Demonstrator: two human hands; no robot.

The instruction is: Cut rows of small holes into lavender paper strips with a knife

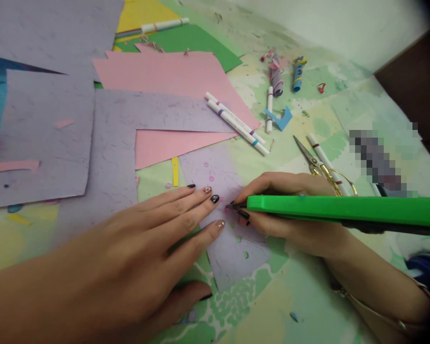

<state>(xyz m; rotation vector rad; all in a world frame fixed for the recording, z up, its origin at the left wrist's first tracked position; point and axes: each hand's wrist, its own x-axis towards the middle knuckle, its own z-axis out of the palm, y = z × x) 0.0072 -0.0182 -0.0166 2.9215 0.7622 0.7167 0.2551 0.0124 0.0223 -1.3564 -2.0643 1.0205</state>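
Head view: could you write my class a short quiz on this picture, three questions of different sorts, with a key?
1. True or false: the right hand, not the left hand, holds the green tool.
2. The handles of the scissors are: A) red B) gold C) black.
3. Fill in: the blue roll is beside another roll, coloured mainly ____.
Key: 1 true; 2 B; 3 purple.

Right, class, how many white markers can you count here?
5 white markers: one by the green sheet, two side by side over the pink sheet, one under the blue scrap, one by the scissors. The pixelated patch may hide another.
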